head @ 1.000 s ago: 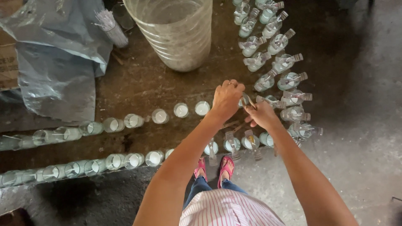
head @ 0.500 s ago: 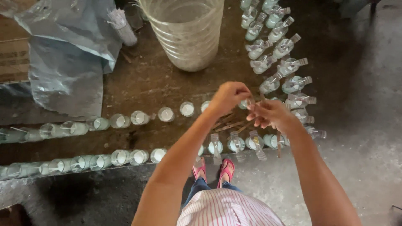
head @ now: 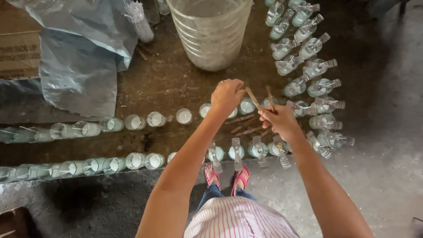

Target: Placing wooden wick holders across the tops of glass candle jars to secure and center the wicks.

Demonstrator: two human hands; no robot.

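- The left hand (head: 227, 94) is closed round one end of a thin brown stick (head: 253, 98), which slants out past the fingers toward the right hand.
- The right hand (head: 282, 121) is closed too, pinching a second stick (head: 269, 98) that stands nearly upright above the knuckles.
- Both hands hover close together, just apart, over the middle of the dark tabletop (head: 167, 83), above the right end of the far row of glasses.
- Under and between the hands a few loose sticks (head: 244, 125) lie flat on the tabletop.
- The far row (head: 132, 122) of small glasses filled with white wax runs from the left edge toward the hands.
- The near row (head: 110, 164) follows the front edge; the glasses (head: 257, 150) at its right end, below the hands, carry flat strips across their mouths.
- More glasses (head: 308, 66) with such strips curve in two lines up the right side toward the far right corner.
- A big translucent bucket (head: 209, 33) stands at the far edge, well apart from the hands.
- A bundle of white wicks (head: 140, 20) leans left of the bucket.
- Grey-blue plastic sheeting (head: 79, 66) covers the far left corner, lying over a cardboard box (head: 17, 53).
- Below the front edge, on the grey floor (head: 387, 176), are red sandals (head: 227, 176), jeans and a pink-striped shirt (head: 240, 220).
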